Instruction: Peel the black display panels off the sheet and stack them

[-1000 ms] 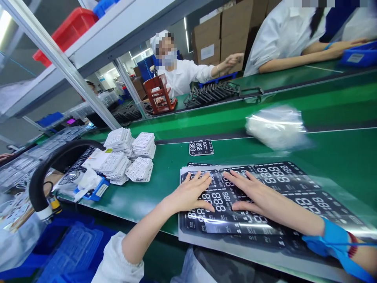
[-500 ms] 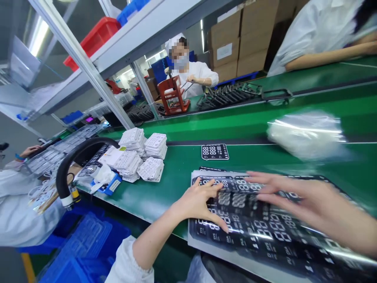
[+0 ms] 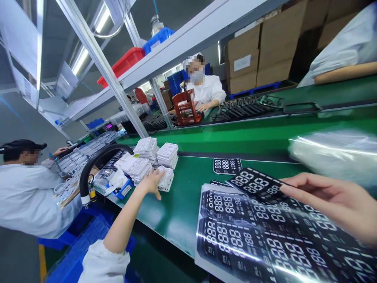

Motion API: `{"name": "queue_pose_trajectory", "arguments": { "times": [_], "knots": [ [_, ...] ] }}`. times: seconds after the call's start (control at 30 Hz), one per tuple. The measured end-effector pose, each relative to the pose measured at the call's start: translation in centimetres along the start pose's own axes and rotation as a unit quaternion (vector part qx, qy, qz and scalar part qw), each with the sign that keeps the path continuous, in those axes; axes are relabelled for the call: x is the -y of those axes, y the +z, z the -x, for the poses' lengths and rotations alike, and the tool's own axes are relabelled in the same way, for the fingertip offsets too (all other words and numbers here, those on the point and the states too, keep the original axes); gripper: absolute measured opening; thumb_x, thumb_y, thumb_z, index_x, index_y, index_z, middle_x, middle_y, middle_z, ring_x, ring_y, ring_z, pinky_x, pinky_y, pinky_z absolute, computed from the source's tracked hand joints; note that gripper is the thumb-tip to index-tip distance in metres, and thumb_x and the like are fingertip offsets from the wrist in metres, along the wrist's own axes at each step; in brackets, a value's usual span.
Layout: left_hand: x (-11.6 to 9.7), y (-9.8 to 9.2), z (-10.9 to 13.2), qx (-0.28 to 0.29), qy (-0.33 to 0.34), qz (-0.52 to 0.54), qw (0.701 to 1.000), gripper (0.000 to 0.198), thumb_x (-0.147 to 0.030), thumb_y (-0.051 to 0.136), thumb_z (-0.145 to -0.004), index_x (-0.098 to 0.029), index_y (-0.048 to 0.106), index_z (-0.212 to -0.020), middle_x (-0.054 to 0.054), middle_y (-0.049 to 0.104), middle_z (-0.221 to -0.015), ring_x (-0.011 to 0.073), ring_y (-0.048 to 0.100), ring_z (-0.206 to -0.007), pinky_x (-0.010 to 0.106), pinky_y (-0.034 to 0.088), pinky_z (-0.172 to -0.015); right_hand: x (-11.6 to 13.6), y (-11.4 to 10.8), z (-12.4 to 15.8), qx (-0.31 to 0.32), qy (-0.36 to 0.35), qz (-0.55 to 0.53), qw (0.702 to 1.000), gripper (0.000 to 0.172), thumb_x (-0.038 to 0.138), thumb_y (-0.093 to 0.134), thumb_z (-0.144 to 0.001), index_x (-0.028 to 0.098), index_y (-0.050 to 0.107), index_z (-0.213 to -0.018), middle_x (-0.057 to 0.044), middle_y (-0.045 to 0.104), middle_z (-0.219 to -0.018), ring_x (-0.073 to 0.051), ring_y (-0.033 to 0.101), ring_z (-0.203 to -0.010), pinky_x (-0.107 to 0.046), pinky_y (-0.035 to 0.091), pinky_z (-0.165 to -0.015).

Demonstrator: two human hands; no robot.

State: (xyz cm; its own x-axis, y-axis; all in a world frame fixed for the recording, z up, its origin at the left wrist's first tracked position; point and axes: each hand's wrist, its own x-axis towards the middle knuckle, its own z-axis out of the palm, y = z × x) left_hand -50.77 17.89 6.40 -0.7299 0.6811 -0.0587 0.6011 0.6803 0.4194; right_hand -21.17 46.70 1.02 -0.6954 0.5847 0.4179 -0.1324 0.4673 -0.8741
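Two hands work over a green conveyor belt (image 3: 179, 212), with one co-worker (image 3: 206, 90) across it and another (image 3: 29, 192) well left of the left hand. Below the right hand lies a pile of black display sheets (image 3: 235, 232) on a white backing, its near edge at the belt's rim. Ahead of the left hand stand several white stacks (image 3: 167, 155), the nearest at its fingertips.

Left hand (image 3: 151, 182): fingers spread apart, nothing clamped, tips touching that nearest stack. Right hand (image 3: 332, 200): fingers and thumb appear closed on one end of a black panel (image 3: 256, 186), which is raised above the pile and tilted; blur partly hides the pinch. A second panel (image 3: 227, 166) lies flat on the belt, beyond the pile. A blurred plastic bag (image 3: 332, 151) lies just beyond the right hand.

Risks, in my judgement: a grip on one end could let the panel flex, crease or slip. Dragging it across the pile could scratch the sheets. A bump could push the pile over the rim, and a careless left hand could topple the stack.
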Motion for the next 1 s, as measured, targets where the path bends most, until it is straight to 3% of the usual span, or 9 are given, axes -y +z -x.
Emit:
{"name": "queue_pose_trajectory", "arguments": {
  "times": [0.17, 0.3, 0.5, 0.57, 0.63, 0.7, 0.8, 0.9, 1.0],
  "knots": [
    [-0.6, 0.7, 1.4, 0.051, 0.047, -0.053, 0.996, 0.104, -0.004, 0.078, -0.034, -0.025, 0.047, -0.132, 0.015, 0.026, -0.149, 0.0515, 0.028, -0.128, 0.066, 0.027, -0.097, 0.3, -0.3, 0.4, 0.054, 0.083, -0.037, 0.994, 0.041, 0.061, 0.066, -0.065, 0.02, 0.068, -0.066, -0.008, 0.066, -0.066, -0.02, 0.059, -0.057, -0.026, 0.049, -0.048],
    [-1.9, -0.2, 1.3, 0.09, 0.092, -0.099, 0.987, 0.099, 0.002, 0.068, -0.045, -0.028, 0.043, -0.136, 0.011, 0.034, -0.146, 0.0424, 0.048, -0.118, 0.053, 0.038, -0.095, 0.2, -0.6, 0.7, 0.049, 0.116, -0.047, 0.991, 0.041, 0.061, 0.067, -0.064, 0.02, 0.069, -0.067, -0.006, 0.065, -0.069, -0.019, 0.058, -0.064, -0.026, 0.048, -0.054],
    [-6.1, -0.4, 0.7, 0.037, 0.149, -0.152, 0.976, 0.101, -0.015, 0.075, -0.049, -0.019, 0.035, -0.141, 0.017, 0.042, -0.128, 0.0427, 0.035, -0.122, 0.056, 0.027, -0.101, 0.0, 0.1, 0.6, -0.002, 0.18, -0.207, 0.962, 0.035, 0.049, 0.081, -0.053, 0.02, 0.07, -0.07, -0.006, 0.067, -0.081, -0.021, 0.061, -0.078, -0.027, 0.051, -0.07],
    [-8.3, 0.6, 0.1, 0.035, 0.199, -0.087, 0.975, 0.103, -0.03, 0.076, -0.056, -0.023, 0.025, -0.145, 0.014, 0.037, -0.129, 0.0371, 0.034, -0.122, 0.052, 0.027, -0.103, 0.2, 0.3, 0.6, -0.02, 0.182, -0.248, 0.951, 0.035, 0.045, 0.084, -0.051, 0.019, 0.068, -0.07, -0.004, 0.065, -0.077, -0.018, 0.06, -0.07, -0.026, 0.05, -0.064],
    [-10.8, 2.5, -0.7, 0.078, 0.257, 0.091, 0.959, 0.104, -0.043, 0.075, -0.06, -0.026, 0.018, -0.146, 0.012, 0.036, -0.13, 0.0315, 0.04, -0.118, 0.046, 0.031, -0.102, 0.3, 0.4, 0.5, -0.042, 0.183, -0.268, 0.945, 0.039, 0.046, 0.085, -0.049, 0.018, 0.064, -0.066, -0.002, 0.061, -0.067, -0.013, 0.054, -0.059, -0.023, 0.046, -0.055],
    [-13.5, 5.2, -1.6, 0.156, 0.275, 0.325, 0.891, 0.107, -0.054, 0.072, -0.062, -0.027, 0.013, -0.147, 0.012, 0.042, -0.126, 0.0279, 0.049, -0.107, 0.044, 0.038, -0.095, 0.4, 0.4, 0.2, -0.061, 0.193, -0.286, 0.937, 0.045, 0.049, 0.086, -0.044, 0.017, 0.059, -0.062, 0.002, 0.054, -0.056, -0.009, 0.046, -0.049, -0.021, 0.038, -0.045],
    [-17.6, 9.4, -2.7, 0.261, 0.179, 0.585, 0.747, 0.101, -0.066, 0.062, -0.067, -0.031, 0.01, -0.146, 0.009, 0.051, -0.121, 0.0253, 0.056, -0.095, 0.043, 0.044, -0.085, 0.1, 0.2, -0.2, -0.089, 0.204, -0.315, 0.922, 0.052, 0.05, 0.086, -0.04, 0.016, 0.052, -0.059, 0.006, 0.047, -0.05, -0.005, 0.039, -0.045, -0.018, 0.032, -0.042],
    [-20.7, 12.5, -3.1, 0.339, 0.036, 0.696, 0.632, 0.07, -0.064, 0.041, -0.082, -0.03, 0.026, -0.142, 0.008, 0.053, -0.126, 0.0282, 0.057, -0.1, 0.048, 0.044, -0.083, -0.6, -0.1, -0.4, -0.107, 0.195, -0.31, 0.924, 0.052, 0.052, 0.085, -0.042, 0.016, 0.051, -0.06, 0.006, 0.048, -0.05, -0.006, 0.04, -0.044, -0.019, 0.033, -0.043],
    [-21.8, 14.2, -3.2, 0.424, -0.012, 0.711, 0.561, 0.063, -0.059, 0.027, -0.088, -0.016, 0.046, -0.131, 0.015, 0.059, -0.118, 0.0331, 0.057, -0.102, 0.055, 0.04, -0.086, -1.2, -0.3, -0.2, -0.117, 0.158, -0.226, 0.954, 0.048, 0.054, 0.081, -0.05, 0.017, 0.053, -0.062, 0.003, 0.052, -0.053, -0.008, 0.043, -0.045, -0.022, 0.035, -0.043]
  ]
}}
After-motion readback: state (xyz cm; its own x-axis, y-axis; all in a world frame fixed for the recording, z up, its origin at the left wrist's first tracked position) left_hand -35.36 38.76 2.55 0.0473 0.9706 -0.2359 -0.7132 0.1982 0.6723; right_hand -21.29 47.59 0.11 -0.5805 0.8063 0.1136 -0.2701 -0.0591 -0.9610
